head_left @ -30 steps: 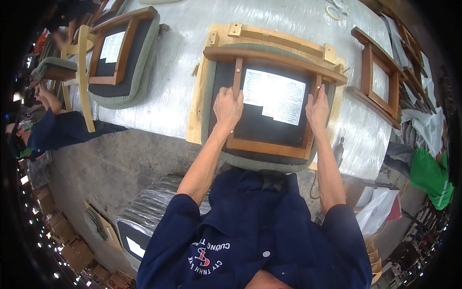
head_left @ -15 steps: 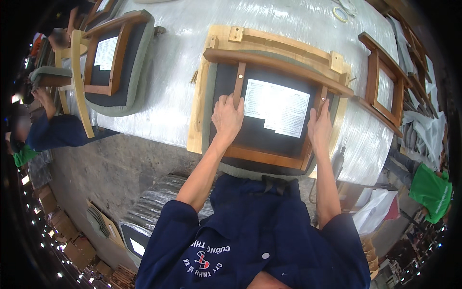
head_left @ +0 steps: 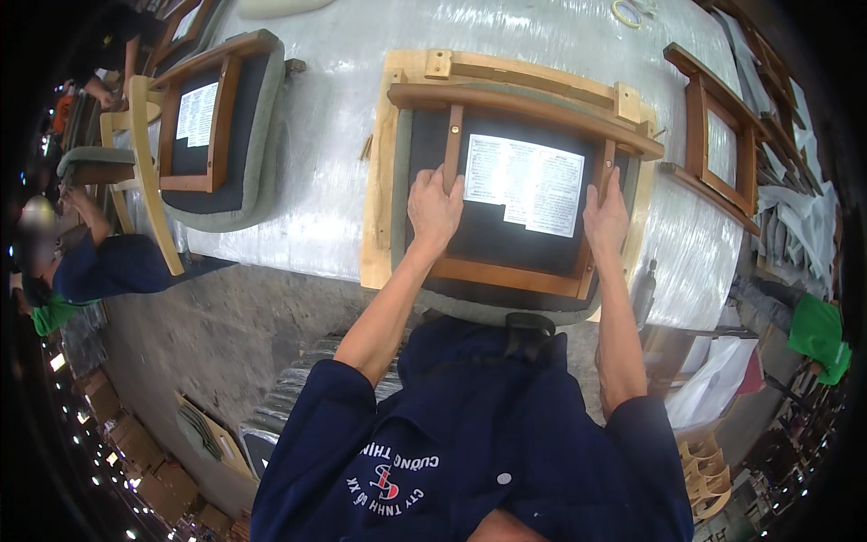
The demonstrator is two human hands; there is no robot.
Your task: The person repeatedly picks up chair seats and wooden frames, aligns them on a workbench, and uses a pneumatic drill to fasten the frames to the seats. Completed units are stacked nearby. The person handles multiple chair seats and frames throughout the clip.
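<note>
In front of me an upholstered seat [head_left: 506, 307] lies underside up, its dark backing showing and grey-green fabric at the rim. A brown wooden frame [head_left: 506, 275] rests on that underside. My left hand [head_left: 435, 210] is closed round the frame's left side rail. On the right side rail, my right hand [head_left: 605, 217] grips with thumb inside and fingers along the outer side. White printed sheets [head_left: 551, 190] are on the dark backing between my hands. Beneath the seat is a light wooden jig [head_left: 377, 217], with small blocks along its far edge.
Plastic wrap covers the table [head_left: 316, 181]. Another upturned seat [head_left: 262, 154] with a brown frame stands left, beside a pale curved wooden piece [head_left: 149, 172] and a co-worker's sleeve [head_left: 117, 266]. A brown frame [head_left: 745, 172] lies right. Tape [head_left: 626, 13] sits at the far edge.
Both hands and the brown frame have shifted slightly away from me, bringing the frame's far rail closer to the jig's blocks, mostly on the right. My view has also shifted a little.
</note>
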